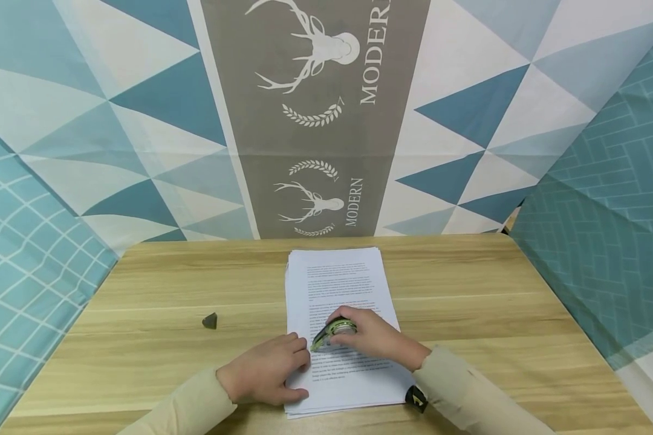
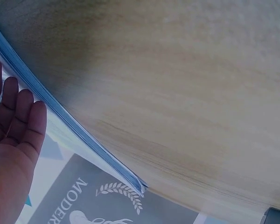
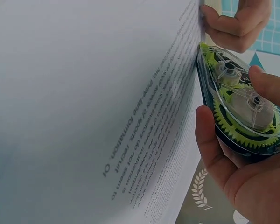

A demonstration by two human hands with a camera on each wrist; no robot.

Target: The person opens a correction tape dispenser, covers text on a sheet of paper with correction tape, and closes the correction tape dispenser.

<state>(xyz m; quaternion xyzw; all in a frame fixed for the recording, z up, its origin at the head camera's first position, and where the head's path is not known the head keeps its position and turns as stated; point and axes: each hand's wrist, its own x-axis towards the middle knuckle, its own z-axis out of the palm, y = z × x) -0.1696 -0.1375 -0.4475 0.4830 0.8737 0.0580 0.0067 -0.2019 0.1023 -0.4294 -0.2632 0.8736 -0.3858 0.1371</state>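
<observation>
My right hand (image 1: 372, 332) grips a correction tape (image 1: 334, 331) between thumb and fingers, over the printed top sheet. In the right wrist view, the correction tape (image 3: 245, 102) has a clear case with green gears inside, and its tip meets the page at a line of text. The stack of paper (image 1: 337, 278) lies upright on the table in front of me. My left hand (image 1: 272, 370) rests at the stack's left edge, near the tape's tip, with its fingers loosely bent. In the left wrist view, the left hand (image 2: 18, 135) holds nothing.
A small dark piece (image 1: 210, 321) lies on the wooden table (image 1: 158, 284) left of the paper. A black object with a yellow mark (image 1: 416, 399) sits by the stack's lower right corner, beside the right sleeve. A patterned cloth (image 1: 315, 133) hangs behind the table.
</observation>
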